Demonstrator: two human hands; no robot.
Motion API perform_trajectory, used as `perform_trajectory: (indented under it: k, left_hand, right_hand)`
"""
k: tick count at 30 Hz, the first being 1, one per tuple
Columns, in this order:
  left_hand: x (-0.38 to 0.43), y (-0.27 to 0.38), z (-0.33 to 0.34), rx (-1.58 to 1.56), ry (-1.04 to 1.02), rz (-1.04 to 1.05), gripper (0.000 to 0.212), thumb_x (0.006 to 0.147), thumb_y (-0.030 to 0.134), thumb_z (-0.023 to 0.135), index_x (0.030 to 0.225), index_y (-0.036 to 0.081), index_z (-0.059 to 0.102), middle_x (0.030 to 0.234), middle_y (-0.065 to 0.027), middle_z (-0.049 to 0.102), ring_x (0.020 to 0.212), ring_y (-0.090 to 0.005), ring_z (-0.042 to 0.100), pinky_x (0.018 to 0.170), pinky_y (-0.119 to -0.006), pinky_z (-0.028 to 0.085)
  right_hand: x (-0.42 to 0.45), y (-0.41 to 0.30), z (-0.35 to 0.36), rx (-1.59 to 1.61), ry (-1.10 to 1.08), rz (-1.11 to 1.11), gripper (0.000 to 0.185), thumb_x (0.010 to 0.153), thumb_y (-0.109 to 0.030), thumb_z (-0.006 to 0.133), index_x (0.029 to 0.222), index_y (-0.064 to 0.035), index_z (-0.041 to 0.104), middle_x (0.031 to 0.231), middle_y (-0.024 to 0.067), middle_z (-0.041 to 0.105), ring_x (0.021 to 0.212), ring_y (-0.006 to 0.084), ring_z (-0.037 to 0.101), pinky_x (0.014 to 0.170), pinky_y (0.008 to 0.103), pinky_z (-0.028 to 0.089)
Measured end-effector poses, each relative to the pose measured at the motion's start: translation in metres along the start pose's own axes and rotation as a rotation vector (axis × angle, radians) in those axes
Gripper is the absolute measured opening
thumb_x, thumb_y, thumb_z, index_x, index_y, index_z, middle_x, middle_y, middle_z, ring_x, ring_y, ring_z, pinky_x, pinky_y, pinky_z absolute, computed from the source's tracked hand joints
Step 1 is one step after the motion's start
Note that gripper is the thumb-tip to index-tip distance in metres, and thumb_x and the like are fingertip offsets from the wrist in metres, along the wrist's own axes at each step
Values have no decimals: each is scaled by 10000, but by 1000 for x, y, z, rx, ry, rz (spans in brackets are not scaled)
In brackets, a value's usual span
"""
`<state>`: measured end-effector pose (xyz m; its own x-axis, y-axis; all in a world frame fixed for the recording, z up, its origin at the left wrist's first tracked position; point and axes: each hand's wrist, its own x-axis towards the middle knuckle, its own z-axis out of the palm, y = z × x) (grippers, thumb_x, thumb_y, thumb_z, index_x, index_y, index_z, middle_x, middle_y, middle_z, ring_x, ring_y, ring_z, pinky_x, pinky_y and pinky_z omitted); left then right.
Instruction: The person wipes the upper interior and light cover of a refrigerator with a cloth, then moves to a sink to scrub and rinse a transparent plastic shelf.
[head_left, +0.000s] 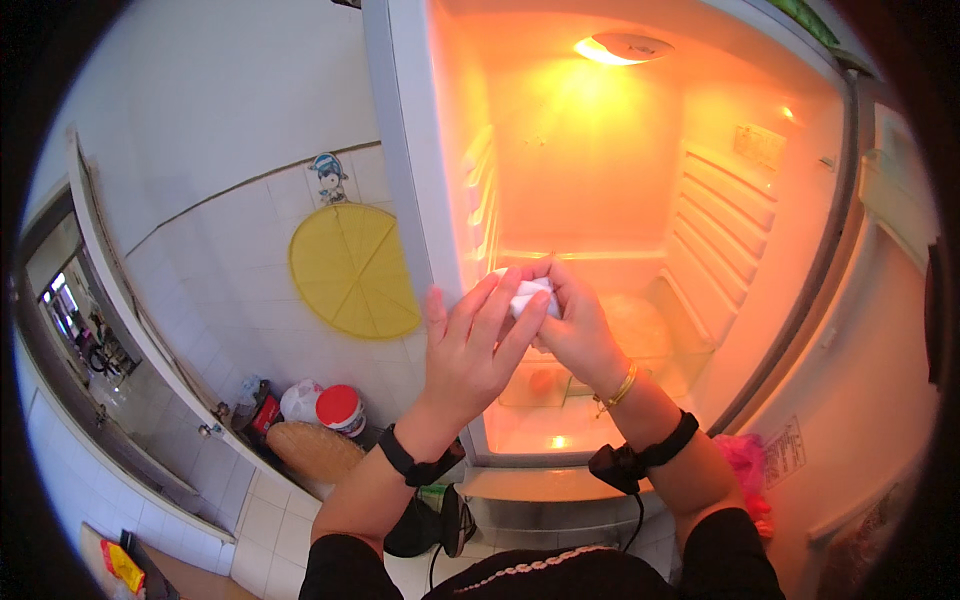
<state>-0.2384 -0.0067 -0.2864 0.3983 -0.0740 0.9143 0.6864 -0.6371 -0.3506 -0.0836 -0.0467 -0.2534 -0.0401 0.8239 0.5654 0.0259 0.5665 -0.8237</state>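
Observation:
A folded white cloth or wipe (534, 295) is held up in front of the open refrigerator compartment (592, 187). My right hand (581, 315) grips it from the right, thumb towards me and bent fingers at its far side. On the left, my left hand (476, 337) lays its index and middle fingers over the cloth. Its outer fingers are spread, and its thumb is hidden. Below the hands, clear plastic bins (645, 322) stand low in the compartment; what they hold is blurred. The lamp (622, 49) glows orange at the top.
The refrigerator door (862, 375) is swung open on the right, with a pink plastic bag (742, 457) beside it. A yellow round cover (352, 270) hangs on the left tiled wall. A red-lidded tub (341, 409) and a round woven tray (315, 450) are low on the left.

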Motion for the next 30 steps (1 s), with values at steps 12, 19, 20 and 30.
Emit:
perform_trajectory:
  k: [12,19,20,30]
  left_hand:
    - [89,-32,-21,95,-11,212,424,775,96,643,1195,146,670,1183,-76,640,925,-246,610,776,-346,544]
    - [148,-64,-17,398,-75,336,214,745,101,621,947,93,691,1104,-102,672,932,-246,638,970,-422,497]
    - [145,-61,-16,435,-191,345,196,740,101,618,921,74,690,1088,-120,672,942,-255,639,998,-434,476]
    - [-25,4,24,270,-609,473,217,703,107,616,834,-51,687,942,-222,641,952,-366,621,1021,-473,440]
  right_hand:
    - [0,3,-35,267,94,49,473,907,-51,569,1363,-81,451,1234,95,607,1132,172,585,922,310,489]
    - [-5,17,-57,148,205,134,377,929,-87,588,1300,-78,521,1245,85,612,1109,157,591,928,295,479]
    - [-6,20,-59,148,200,129,362,929,-84,588,1286,-78,532,1239,83,614,1104,155,592,926,292,478]
    - [-17,44,-78,115,212,82,292,921,-49,581,1213,-30,573,1196,75,630,1069,150,599,900,275,475]
